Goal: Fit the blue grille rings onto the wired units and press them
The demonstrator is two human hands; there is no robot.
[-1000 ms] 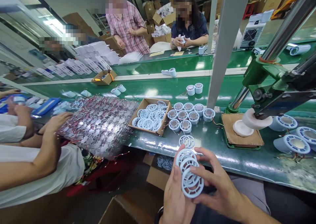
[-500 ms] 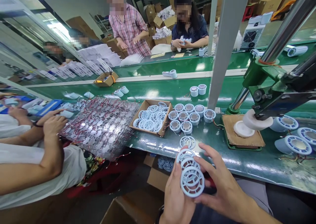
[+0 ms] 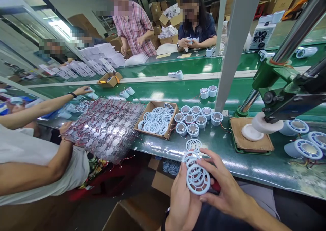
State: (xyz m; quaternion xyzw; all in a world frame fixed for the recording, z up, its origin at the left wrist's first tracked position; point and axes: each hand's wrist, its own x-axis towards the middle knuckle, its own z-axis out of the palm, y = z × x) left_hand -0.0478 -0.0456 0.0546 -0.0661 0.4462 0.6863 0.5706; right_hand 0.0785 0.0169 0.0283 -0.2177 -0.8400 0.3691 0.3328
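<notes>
Several light-blue plastic rings with spokes [image 3: 198,180] lie fanned in a stack between my hands, above my lap. My left hand [image 3: 179,197] cradles them from the left, thumb along the near side. From the right, my right hand [image 3: 224,183] pinches the front ring, thumb at its lower edge and fingers at its upper edge. Just beyond, a few more rings [image 3: 193,145] lie on the bench edge. Several round light-blue housings with metal discs [image 3: 189,119] stand behind those, beside a cardboard tray [image 3: 171,135] of rings.
A green hand press [image 3: 270,98] with a white pad [image 3: 252,132] stands to the right, with larger-looking housings [image 3: 303,149] beside it. A bag of wired discs [image 3: 107,129] lies left, near a co-worker's arm [image 3: 38,112]. An open carton [image 3: 137,210] sits below the bench.
The rings in my hands have shifted up slightly, and my right fingers have closed in around the front ring. The co-worker at left has stretched an arm out toward the belt.
</notes>
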